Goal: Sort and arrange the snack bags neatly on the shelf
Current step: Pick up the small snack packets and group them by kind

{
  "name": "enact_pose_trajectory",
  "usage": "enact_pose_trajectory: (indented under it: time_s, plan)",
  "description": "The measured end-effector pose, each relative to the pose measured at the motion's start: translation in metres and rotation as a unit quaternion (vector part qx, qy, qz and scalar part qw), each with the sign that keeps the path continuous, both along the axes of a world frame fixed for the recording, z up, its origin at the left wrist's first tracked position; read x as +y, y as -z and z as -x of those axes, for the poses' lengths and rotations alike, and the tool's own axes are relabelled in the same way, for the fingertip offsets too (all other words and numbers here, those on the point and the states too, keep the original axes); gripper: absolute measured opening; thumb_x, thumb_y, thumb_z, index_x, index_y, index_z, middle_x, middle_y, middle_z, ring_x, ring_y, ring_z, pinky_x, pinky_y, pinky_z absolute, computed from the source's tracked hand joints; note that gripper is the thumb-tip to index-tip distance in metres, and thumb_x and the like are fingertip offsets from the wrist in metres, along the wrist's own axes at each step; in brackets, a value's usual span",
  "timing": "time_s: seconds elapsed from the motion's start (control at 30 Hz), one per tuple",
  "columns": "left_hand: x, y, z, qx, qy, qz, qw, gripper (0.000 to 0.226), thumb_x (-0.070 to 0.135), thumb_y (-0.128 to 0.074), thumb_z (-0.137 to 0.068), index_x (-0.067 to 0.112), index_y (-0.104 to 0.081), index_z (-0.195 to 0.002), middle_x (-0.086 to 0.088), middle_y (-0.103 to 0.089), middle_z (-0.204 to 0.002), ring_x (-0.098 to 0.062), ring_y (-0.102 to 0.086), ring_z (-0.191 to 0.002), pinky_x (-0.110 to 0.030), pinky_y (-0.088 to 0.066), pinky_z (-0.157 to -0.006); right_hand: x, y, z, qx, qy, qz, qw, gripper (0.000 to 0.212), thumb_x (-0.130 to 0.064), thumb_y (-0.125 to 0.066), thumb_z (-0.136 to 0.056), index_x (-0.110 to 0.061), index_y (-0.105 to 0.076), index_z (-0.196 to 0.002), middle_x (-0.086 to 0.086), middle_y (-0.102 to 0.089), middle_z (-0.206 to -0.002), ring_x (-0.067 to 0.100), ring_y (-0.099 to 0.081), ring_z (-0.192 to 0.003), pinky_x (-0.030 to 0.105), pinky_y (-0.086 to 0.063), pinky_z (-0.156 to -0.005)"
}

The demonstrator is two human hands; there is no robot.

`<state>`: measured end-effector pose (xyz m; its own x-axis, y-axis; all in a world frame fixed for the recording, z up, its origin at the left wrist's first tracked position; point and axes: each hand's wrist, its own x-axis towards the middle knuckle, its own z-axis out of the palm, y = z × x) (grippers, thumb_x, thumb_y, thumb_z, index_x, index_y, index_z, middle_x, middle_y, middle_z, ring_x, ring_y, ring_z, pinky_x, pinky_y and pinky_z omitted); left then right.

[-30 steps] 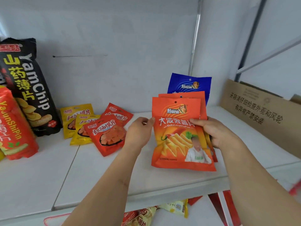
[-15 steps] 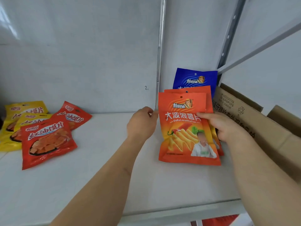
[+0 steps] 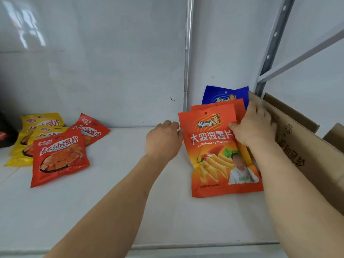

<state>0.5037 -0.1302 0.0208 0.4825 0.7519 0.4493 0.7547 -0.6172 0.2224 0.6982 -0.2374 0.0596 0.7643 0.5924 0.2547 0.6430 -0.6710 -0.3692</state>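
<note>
An orange potato-chip bag (image 3: 214, 155) stands at the front of a small stack on the white shelf (image 3: 167, 211). Behind it I see a second orange bag (image 3: 217, 106) and a blue bag (image 3: 223, 94). My right hand (image 3: 255, 127) grips the stack's upper right edge, thumb on the front bag and fingers behind. My left hand (image 3: 163, 140) is loosely curled with its fingers against the front bag's left edge. Two red snack bags (image 3: 59, 159) (image 3: 91, 128) and two yellow ones (image 3: 40, 121) (image 3: 20, 157) lie overlapping at the left.
A brown cardboard box (image 3: 301, 146) stands on the shelf right beside the stack, touching my right hand. A metal upright (image 3: 188, 53) runs down the back wall. A black bag's edge (image 3: 7, 131) shows at far left.
The stack has shifted to the right, up against the cardboard box, and my right hand has slid higher onto its top edge. My view has turned right, so the large bags at left left the frame.
</note>
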Motion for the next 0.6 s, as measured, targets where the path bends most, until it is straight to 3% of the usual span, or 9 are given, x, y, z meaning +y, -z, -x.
enact_pose_trajectory:
  time_s: [0.07,0.2,0.3,0.37,0.47,0.6]
  plan:
    - [0.001,0.001,0.010,0.000,-0.014,-0.004,1.000,0.037,0.040,-0.038,-0.104,0.020,-0.063,-0.122,0.001,-0.063,-0.119,-0.022,-0.061,-0.106,-0.032,-0.045,-0.075,0.000,-0.003,0.012,-0.054,-0.008,-0.007,0.998,0.079,-0.047,-0.056,-0.094,-0.018,-0.015,-0.155,0.010,-0.014,-0.163,0.032,-0.011,-0.150,0.055,-0.018,-0.117]
    - [-0.005,0.006,0.027,-0.015,-0.037,-0.006,0.999,0.034,0.039,-0.039,-0.103,0.019,-0.065,-0.114,0.001,-0.063,-0.110,-0.022,-0.062,-0.099,-0.031,-0.042,-0.070,0.002,0.002,0.051,-0.170,-0.091,-0.039,0.980,0.062,-0.040,-0.050,-0.098,-0.016,-0.028,-0.151,0.009,-0.022,-0.161,0.029,-0.012,-0.150,0.052,-0.018,-0.117]
    - [-0.005,0.011,0.047,-0.008,-0.058,-0.018,0.998,0.034,0.039,-0.040,-0.103,0.019,-0.065,-0.115,0.002,-0.063,-0.110,-0.022,-0.061,-0.100,-0.031,-0.040,-0.069,0.009,0.014,0.084,-0.236,-0.180,-0.078,0.952,0.045,-0.033,-0.052,-0.098,-0.013,-0.050,-0.138,0.009,-0.041,-0.152,0.028,-0.028,-0.145,0.048,-0.023,-0.113]
    - [-0.004,0.014,0.066,0.001,-0.079,-0.020,0.997,0.034,0.039,-0.040,-0.103,0.019,-0.065,-0.115,0.002,-0.064,-0.111,-0.022,-0.061,-0.100,-0.031,-0.041,-0.069,0.014,0.023,0.105,-0.271,-0.236,-0.093,0.929,0.032,-0.026,-0.059,-0.093,-0.011,-0.064,-0.121,0.009,-0.057,-0.135,0.030,-0.046,-0.131,0.044,-0.028,-0.103]
    - [-0.004,0.017,0.098,0.013,-0.101,-0.029,0.994,0.034,0.038,-0.041,-0.103,0.018,-0.066,-0.115,0.000,-0.065,-0.110,-0.024,-0.062,-0.100,-0.032,-0.039,-0.067,0.023,0.032,0.136,-0.267,-0.295,-0.069,0.915,0.022,-0.022,-0.061,-0.092,-0.011,-0.070,-0.109,0.007,-0.067,-0.118,0.030,-0.058,-0.113,0.041,-0.035,-0.092]
    - [-0.010,0.018,0.151,0.035,-0.127,-0.058,0.990,0.032,0.035,-0.043,-0.102,0.016,-0.068,-0.110,-0.001,-0.067,-0.105,-0.026,-0.063,-0.095,-0.031,-0.038,-0.060,0.034,0.037,0.185,-0.247,-0.359,-0.007,0.900,0.030,-0.028,-0.042,-0.102,-0.017,-0.062,-0.121,0.001,-0.061,-0.126,0.026,-0.053,-0.118,0.039,-0.035,-0.097]
